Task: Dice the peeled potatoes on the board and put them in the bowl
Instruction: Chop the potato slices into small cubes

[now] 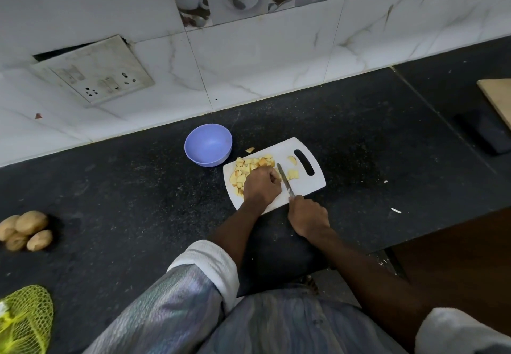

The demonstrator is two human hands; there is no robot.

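- Head view: your purple bowl (pixel 208 145) sits on the dark tabletop (pixel 138 187), just beside the far left corner of the white cutting board (pixel 307 185); its inside shows only bare purple.
- A green mesh bag (pixel 23 320) lies at the near left edge of the tabletop; you can see something pale through the net, but what it is cannot be told.
- Your left hand (pixel 261 186) rests knuckles-up on the board, fingers (pixel 272 178) curled down onto a piece of potato right beside the blade; the piece itself is mostly hidden under the hand.
- Your right hand (pixel 308 216) is at the near edge of the board, fingers closed round the handle of the knife (pixel 284 180), whose blade points away from you with the tip among the pieces.
- The diced potato pieces (pixel 247 167) lie in a loose heap on the left half of the board, pale yellow with browner faces; a few more (pixel 293 174) sit right of the blade near the board's handle slot, and one piece (pixel 250 149) lies off the board on the tabletop, near the bowl.
- Four whole, unpeeled potatoes (pixel 26 229) are bunched together at the far left, well apart from the board.
- Both of your sleeves are rolled up; the left cuff (pixel 207 259) shows white.
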